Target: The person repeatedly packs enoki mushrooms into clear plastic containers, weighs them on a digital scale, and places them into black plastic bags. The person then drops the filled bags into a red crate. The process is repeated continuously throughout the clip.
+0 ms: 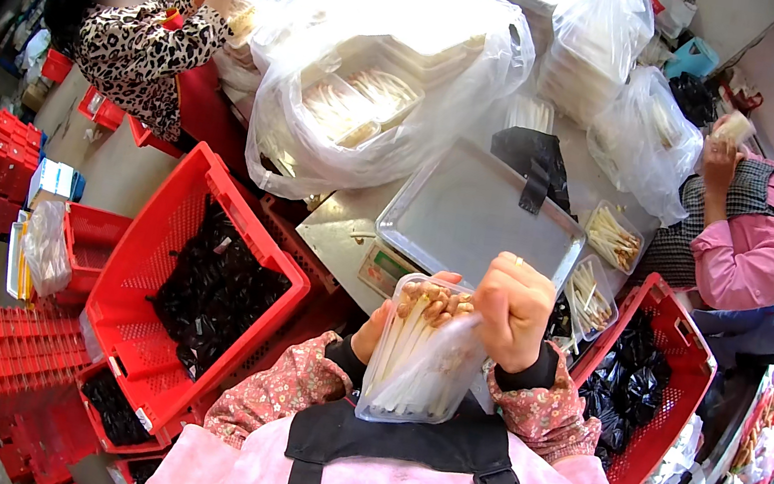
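Lower centre of the frame, the left hand [371, 333] curls round a clear tub [400, 412] of mushrooms [409, 335]; the right hand [512, 309], a tight fist, seems to pinch plastic film [457, 350], though I can't be sure. Best hold the tub steady and draw gently.

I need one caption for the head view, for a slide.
Left hand holds a tub of mushrooms while the right hand grips clear plastic, between red crates.
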`<action>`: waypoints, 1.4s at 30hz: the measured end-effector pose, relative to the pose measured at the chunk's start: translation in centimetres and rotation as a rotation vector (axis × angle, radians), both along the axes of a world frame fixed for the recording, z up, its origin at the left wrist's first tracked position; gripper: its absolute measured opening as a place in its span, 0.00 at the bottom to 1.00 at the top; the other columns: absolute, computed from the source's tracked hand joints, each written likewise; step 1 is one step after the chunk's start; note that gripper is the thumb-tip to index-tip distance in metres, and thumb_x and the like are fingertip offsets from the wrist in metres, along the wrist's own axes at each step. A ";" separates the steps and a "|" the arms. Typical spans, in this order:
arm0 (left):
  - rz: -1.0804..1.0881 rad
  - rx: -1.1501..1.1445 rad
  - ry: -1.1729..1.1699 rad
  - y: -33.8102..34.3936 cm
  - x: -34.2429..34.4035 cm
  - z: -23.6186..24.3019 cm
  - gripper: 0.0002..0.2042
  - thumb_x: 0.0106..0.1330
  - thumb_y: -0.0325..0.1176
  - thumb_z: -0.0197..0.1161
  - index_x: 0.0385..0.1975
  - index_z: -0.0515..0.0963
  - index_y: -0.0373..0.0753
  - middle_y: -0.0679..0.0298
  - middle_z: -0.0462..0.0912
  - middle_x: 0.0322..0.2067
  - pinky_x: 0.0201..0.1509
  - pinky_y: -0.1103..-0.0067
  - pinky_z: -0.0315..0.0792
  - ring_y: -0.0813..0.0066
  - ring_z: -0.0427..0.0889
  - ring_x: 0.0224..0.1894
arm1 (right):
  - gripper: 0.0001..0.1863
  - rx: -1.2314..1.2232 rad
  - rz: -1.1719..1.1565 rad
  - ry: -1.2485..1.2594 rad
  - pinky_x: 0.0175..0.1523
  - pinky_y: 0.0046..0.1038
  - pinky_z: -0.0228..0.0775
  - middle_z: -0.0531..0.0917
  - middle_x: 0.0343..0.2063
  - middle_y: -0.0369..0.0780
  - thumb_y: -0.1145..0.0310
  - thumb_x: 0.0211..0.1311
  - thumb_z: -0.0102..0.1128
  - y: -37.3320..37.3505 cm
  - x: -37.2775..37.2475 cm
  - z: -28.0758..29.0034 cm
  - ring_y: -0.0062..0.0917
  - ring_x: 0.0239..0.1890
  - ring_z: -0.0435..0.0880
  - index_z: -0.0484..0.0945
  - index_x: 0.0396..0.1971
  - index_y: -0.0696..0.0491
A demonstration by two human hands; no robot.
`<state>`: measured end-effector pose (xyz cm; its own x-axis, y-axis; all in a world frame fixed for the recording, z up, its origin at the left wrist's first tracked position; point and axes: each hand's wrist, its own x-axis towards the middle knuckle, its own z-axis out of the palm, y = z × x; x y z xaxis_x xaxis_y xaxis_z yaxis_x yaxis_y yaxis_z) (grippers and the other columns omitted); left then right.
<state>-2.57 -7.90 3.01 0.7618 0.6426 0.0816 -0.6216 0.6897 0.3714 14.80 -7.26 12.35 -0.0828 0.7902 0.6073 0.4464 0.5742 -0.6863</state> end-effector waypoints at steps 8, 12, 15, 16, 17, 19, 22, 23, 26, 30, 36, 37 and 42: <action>-0.014 -0.173 -0.307 1.2 0.2 -0.9 0.31 0.69 0.54 0.44 0.65 0.52 0.39 0.49 0.68 0.54 0.61 0.64 0.65 0.56 0.71 0.56 | 0.26 0.260 0.316 0.116 0.20 0.26 0.56 0.71 0.13 0.34 0.49 0.63 0.52 -1.4 1.8 2.0 0.24 0.15 0.68 0.72 0.13 0.53; 0.010 -0.211 -0.241 0.7 0.4 0.8 0.29 0.70 0.52 0.43 0.66 0.53 0.42 0.51 0.66 0.58 0.64 0.63 0.62 0.59 0.69 0.59 | 0.18 -0.380 0.447 0.734 0.22 0.20 0.55 0.74 0.18 0.36 0.56 0.64 0.50 -3.1 1.2 1.7 0.19 0.15 0.64 0.75 0.26 0.57; -0.173 -0.248 -0.221 2.3 0.0 -1.1 0.29 0.69 0.47 0.49 0.66 0.51 0.42 0.53 0.63 0.61 0.65 0.64 0.61 0.60 0.67 0.61 | 0.24 -0.860 0.584 0.910 0.24 0.15 0.56 0.76 0.24 0.38 0.51 0.66 0.47 -3.7 2.3 0.5 0.13 0.18 0.66 0.71 0.38 0.61; -0.083 -0.089 -0.058 1.7 -0.6 -0.8 0.28 0.69 0.46 0.49 0.65 0.52 0.42 0.53 0.64 0.60 0.65 0.65 0.61 0.61 0.67 0.61 | 0.25 -0.956 0.664 1.045 0.26 0.15 0.58 0.76 0.25 0.38 0.50 0.66 0.46 -4.0 2.5 0.5 0.14 0.20 0.69 0.71 0.38 0.61; -0.066 -0.092 0.011 1.5 -0.6 0.1 0.26 0.69 0.44 0.50 0.63 0.55 0.40 0.54 0.66 0.58 0.63 0.67 0.63 0.62 0.68 0.59 | 0.25 -1.051 0.731 1.185 0.27 0.15 0.61 0.77 0.25 0.38 0.48 0.67 0.45 -4.3 2.7 0.9 0.15 0.22 0.73 0.71 0.38 0.61; -0.025 -0.094 0.156 1.2 -0.6 1.8 0.22 0.69 0.41 0.51 0.58 0.60 0.37 0.54 0.70 0.53 0.59 0.71 0.65 0.66 0.71 0.54 | 0.20 -1.192 0.566 1.038 0.29 0.16 0.65 0.77 0.27 0.38 0.54 0.62 0.57 -4.7 3.3 1.2 0.16 0.25 0.77 0.70 0.37 0.58; -0.038 -0.261 0.418 1.6 0.7 7.3 0.19 0.70 0.40 0.48 0.48 0.70 0.28 0.56 0.77 0.42 0.48 0.76 0.73 0.69 0.78 0.42 | 0.20 -1.050 0.130 0.462 0.33 0.20 0.69 0.76 0.30 0.38 0.64 0.51 0.71 -5.7 3.7 -1.7 0.17 0.30 0.77 0.69 0.35 0.56; -0.034 -0.312 0.474 1.5 0.9 8.5 0.19 0.69 0.40 0.49 0.49 0.70 0.28 0.56 0.77 0.42 0.48 0.77 0.73 0.69 0.78 0.43 | 0.23 -0.939 0.103 0.283 0.39 0.24 0.71 0.77 0.35 0.39 0.62 0.51 0.71 -5.6 3.6 -2.5 0.20 0.37 0.78 0.70 0.40 0.57; -0.042 -0.095 0.246 0.7 0.4 3.6 0.29 0.67 0.47 0.53 0.59 0.61 0.31 0.55 0.70 0.53 0.59 0.73 0.65 0.68 0.71 0.55 | 0.35 -0.987 0.401 0.243 0.52 0.32 0.69 0.77 0.47 0.48 0.59 0.55 0.67 -6.4 3.3 -2.6 0.34 0.49 0.78 0.61 0.58 0.59; 0.133 0.031 0.296 -0.7 -0.2 1.3 0.41 0.61 0.58 0.56 0.64 0.51 0.34 0.55 0.63 0.60 0.65 0.69 0.59 0.66 0.65 0.62 | 0.30 -0.827 0.192 0.147 0.45 0.31 0.73 0.82 0.35 0.48 0.61 0.55 0.64 -7.3 2.6 -4.1 0.35 0.36 0.83 0.65 0.55 0.57; 0.190 0.434 0.518 -1.8 -1.5 2.0 0.50 0.53 0.39 0.71 0.67 0.40 0.33 0.58 0.53 0.63 0.67 0.72 0.52 0.70 0.56 0.65 | 0.27 -0.752 0.000 -0.075 0.31 0.26 0.74 0.81 0.23 0.44 0.59 0.47 0.71 -7.2 1.8 -0.4 0.31 0.24 0.83 0.72 0.44 0.58; 0.181 0.476 0.599 -2.0 -1.6 2.5 0.48 0.53 0.34 0.70 0.67 0.40 0.32 0.59 0.52 0.63 0.67 0.72 0.51 0.71 0.55 0.65 | 0.28 -0.725 -0.005 -0.132 0.31 0.26 0.73 0.81 0.22 0.44 0.59 0.46 0.71 -7.2 1.8 -0.3 0.32 0.23 0.83 0.72 0.44 0.58; 0.195 0.567 0.597 -2.0 -1.4 1.7 0.47 0.54 0.24 0.67 0.67 0.38 0.34 0.59 0.57 0.61 0.67 0.71 0.52 0.70 0.57 0.64 | 0.29 -0.720 -0.036 -0.162 0.28 0.29 0.73 0.80 0.21 0.45 0.56 0.44 0.73 -7.6 1.2 0.0 0.36 0.23 0.83 0.71 0.40 0.59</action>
<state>-3.97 -9.92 4.73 0.6590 0.7505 0.0498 -0.2994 0.2010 0.9327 16.03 -14.82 12.30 -0.0936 0.9924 -0.0799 0.5839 -0.0103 -0.8118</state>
